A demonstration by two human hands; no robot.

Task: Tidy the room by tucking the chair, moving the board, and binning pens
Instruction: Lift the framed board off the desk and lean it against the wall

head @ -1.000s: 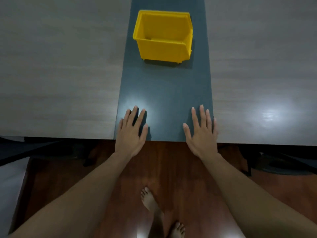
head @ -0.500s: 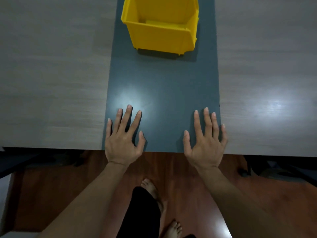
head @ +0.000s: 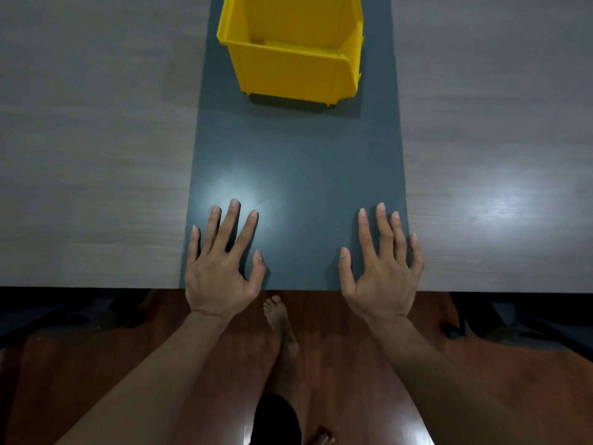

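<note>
A dark grey-blue board [head: 298, 175] lies along the middle of a light wood-grain table [head: 96, 155], running from the near edge to the far side. A yellow plastic bin [head: 296, 65] stands on the board at the top of the view; its inside looks empty as far as I can see. My left hand [head: 221, 268] rests flat on the board's near left corner, fingers spread. My right hand [head: 382, 271] lies flat on the near right corner, its little finger over the board's edge. No pens or chair can be made out.
The table's near edge [head: 513, 292] runs across the view. Below it is red-brown wooden floor [head: 353, 364] with my bare feet [head: 279, 319]. Dark shapes sit under the table at left [head: 64, 313] and right [head: 513, 319].
The view has closed in on the table: the bin and board appear larger and nearer. Both hands stay flat on the board's near corners. My foot has stepped forward.
</note>
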